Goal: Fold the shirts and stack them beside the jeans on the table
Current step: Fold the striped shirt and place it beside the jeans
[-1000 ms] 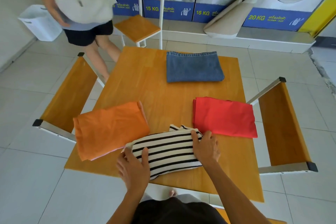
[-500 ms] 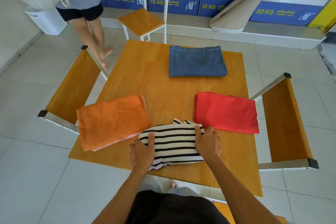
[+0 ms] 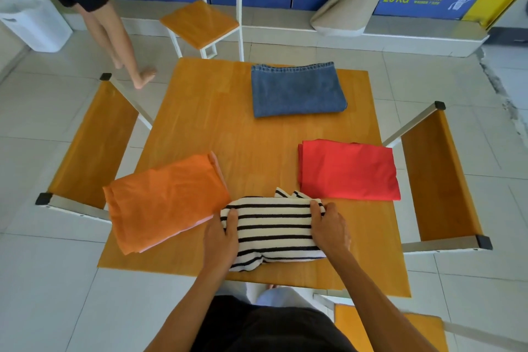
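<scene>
Both hands, left [image 3: 221, 237] and right [image 3: 328, 227], gripped the striped shirt's [image 3: 274, 233] short ends, the jeans [image 3: 297, 90] lying far ahead, slightly right.

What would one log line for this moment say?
both hands gripping folded black-and-white striped shirt | orange, red shirts folded, unstacked | blue jeans far side

Black-and-white striped shirt [image 3: 273, 230], orange shirt [image 3: 164, 203], red shirt [image 3: 347, 170] and blue jeans [image 3: 297, 90] lie on the honey-coloured tabletop [image 3: 225, 128].
</scene>
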`<state>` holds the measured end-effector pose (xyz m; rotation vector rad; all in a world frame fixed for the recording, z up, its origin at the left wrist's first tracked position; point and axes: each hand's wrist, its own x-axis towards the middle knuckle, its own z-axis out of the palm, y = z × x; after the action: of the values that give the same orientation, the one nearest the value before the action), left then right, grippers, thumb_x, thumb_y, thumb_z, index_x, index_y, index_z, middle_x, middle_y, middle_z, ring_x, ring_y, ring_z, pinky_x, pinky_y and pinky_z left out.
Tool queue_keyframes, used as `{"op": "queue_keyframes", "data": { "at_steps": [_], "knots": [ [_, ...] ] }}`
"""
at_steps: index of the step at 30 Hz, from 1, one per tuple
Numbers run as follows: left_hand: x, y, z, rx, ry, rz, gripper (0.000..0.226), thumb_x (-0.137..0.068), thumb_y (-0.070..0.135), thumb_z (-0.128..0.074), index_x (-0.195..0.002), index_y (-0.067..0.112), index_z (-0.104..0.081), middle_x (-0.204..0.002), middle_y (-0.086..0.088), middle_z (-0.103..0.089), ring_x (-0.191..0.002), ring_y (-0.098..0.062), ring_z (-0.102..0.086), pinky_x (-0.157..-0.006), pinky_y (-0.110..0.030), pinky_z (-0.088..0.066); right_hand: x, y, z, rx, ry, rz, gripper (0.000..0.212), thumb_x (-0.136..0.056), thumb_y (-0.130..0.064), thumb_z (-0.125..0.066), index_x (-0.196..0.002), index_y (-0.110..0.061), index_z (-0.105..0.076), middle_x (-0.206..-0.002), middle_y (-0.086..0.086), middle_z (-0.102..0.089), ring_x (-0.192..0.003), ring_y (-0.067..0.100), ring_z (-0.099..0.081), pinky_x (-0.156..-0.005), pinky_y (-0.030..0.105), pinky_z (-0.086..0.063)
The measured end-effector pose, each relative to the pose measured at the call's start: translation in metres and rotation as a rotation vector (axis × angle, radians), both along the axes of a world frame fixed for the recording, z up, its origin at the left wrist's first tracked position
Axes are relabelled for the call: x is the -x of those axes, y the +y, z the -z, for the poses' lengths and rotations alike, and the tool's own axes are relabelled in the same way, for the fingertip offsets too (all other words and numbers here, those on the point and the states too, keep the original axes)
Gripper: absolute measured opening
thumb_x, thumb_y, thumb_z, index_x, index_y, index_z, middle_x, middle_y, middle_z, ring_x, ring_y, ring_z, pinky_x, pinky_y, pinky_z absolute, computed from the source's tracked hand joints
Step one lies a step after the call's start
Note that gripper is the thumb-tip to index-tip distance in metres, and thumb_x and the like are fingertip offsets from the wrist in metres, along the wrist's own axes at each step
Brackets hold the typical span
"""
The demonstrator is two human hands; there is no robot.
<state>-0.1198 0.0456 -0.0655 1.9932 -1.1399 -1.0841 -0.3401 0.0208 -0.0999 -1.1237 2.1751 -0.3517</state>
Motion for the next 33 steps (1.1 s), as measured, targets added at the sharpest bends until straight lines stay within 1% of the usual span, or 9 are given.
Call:
{"op": "queue_keyframes", "data": {
  "at_steps": [5,7,10,12,16,20,25,29,33],
  "knots": [
    [-0.009,-0.029,-0.024,0.072,0.032,0.174,0.02,-0.099,0.043,-0.041,-0.116,0.037,-0.05,-0.111,0.022,-0.057,-0.104,0.011,-0.052,-0.094,-0.019,-0.04,-0.002,0.005,-0.012,0.039,-0.138,0.147,0.041,-0.102,-0.048,-0.036,-0.093,-0.012,-0.053,-0.083,0.004,-0.059,-0.081,0.027,-0.055,-0.07,0.037,-0.042],
    [-0.015,-0.045,-0.032,0.085,0.028,0.213,0.014,-0.099,0.043,-0.041,-0.108,0.041,-0.051,-0.102,0.027,-0.058,-0.098,0.014,-0.055,-0.085,-0.014,-0.041,-0.007,0.001,-0.023,0.085,-0.174,0.191,0.044,-0.103,-0.047,-0.037,-0.092,-0.009,-0.056,-0.078,0.0,-0.059,-0.079,0.026,-0.059,-0.067,0.036,-0.042],
    [-0.034,-0.08,-0.039,0.078,0.029,0.268,0.036,-0.098,0.052,-0.037,-0.127,0.034,-0.048,-0.112,0.025,-0.057,-0.105,0.008,-0.053,-0.098,-0.02,-0.041,-0.017,-0.019,-0.041,0.145,-0.22,0.217,0.043,-0.102,-0.05,-0.038,-0.093,-0.012,-0.058,-0.082,0.001,-0.064,-0.079,0.018,-0.062,-0.065,0.035,-0.045],
    [-0.05,-0.106,-0.041,0.09,0.0,0.267,0.05,-0.095,0.062,-0.034,-0.129,0.03,-0.049,-0.12,0.016,-0.059,-0.112,-0.001,-0.055,-0.107,-0.032,-0.041,-0.028,-0.043,-0.05,0.167,-0.216,0.218,0.045,-0.101,-0.052,-0.038,-0.092,-0.012,-0.057,-0.083,0.002,-0.065,-0.078,0.019,-0.062,-0.064,0.034,-0.046],
    [-0.079,-0.158,-0.053,0.09,0.041,0.216,0.035,-0.098,0.05,-0.039,-0.115,0.025,-0.057,-0.108,0.006,-0.063,-0.102,-0.014,-0.061,-0.095,-0.039,-0.05,-0.055,-0.1,-0.064,0.219,-0.179,0.158,0.045,-0.101,-0.051,-0.039,-0.097,-0.012,-0.059,-0.088,0.001,-0.065,-0.083,0.024,-0.062,-0.071,0.035,-0.047],
    [-0.114,-0.207,-0.05,0.073,0.026,0.173,0.045,-0.096,0.056,-0.037,-0.125,0.026,-0.053,-0.11,0.005,-0.059,-0.104,-0.019,-0.058,-0.091,-0.039,-0.051,-0.087,-0.158,-0.066,0.224,-0.189,0.099,0.045,-0.1,-0.052,-0.04,-0.103,-0.012,-0.06,-0.094,0.003,-0.066,-0.091,0.025,-0.062,-0.082,0.039,-0.05],
    [-0.161,-0.277,-0.029,0.046,-0.077,0.113,0.058,-0.096,0.059,-0.033,-0.133,0.017,-0.05,-0.126,-0.008,-0.06,-0.114,-0.028,-0.057,-0.098,-0.046,-0.047,-0.128,-0.241,-0.061,0.237,-0.181,-0.013,0.041,-0.102,-0.045,-0.042,-0.102,-0.008,-0.058,-0.088,-0.001,-0.06,-0.088,0.022,-0.061,-0.06,0.027,-0.039],
    [-0.184,-0.34,-0.014,0.028,-0.115,0.09,0.068,-0.093,0.064,-0.03,-0.134,0.013,-0.049,-0.13,-0.014,-0.058,-0.117,-0.033,-0.056,-0.099,-0.05,-0.047,-0.151,-0.31,-0.052,0.212,-0.153,-0.024,0.048,-0.1,-0.052,-0.04,-0.106,-0.008,-0.057,-0.101,0.007,-0.066,-0.095,0.026,-0.063,-0.078,0.041,-0.051],
    [-0.192,-0.4,-0.001,0.056,-0.156,0.097,0.064,-0.096,0.057,-0.031,-0.135,0.009,-0.048,-0.13,-0.016,-0.057,-0.118,-0.033,-0.055,-0.095,-0.042,-0.044,-0.16,-0.368,-0.039,0.203,0.047,-0.084,0.049,-0.1,-0.054,-0.036,-0.109,-0.01,-0.056,-0.097,0.007,-0.065,-0.092,0.028,-0.064,-0.073,0.041,-0.051]
  ]
}}
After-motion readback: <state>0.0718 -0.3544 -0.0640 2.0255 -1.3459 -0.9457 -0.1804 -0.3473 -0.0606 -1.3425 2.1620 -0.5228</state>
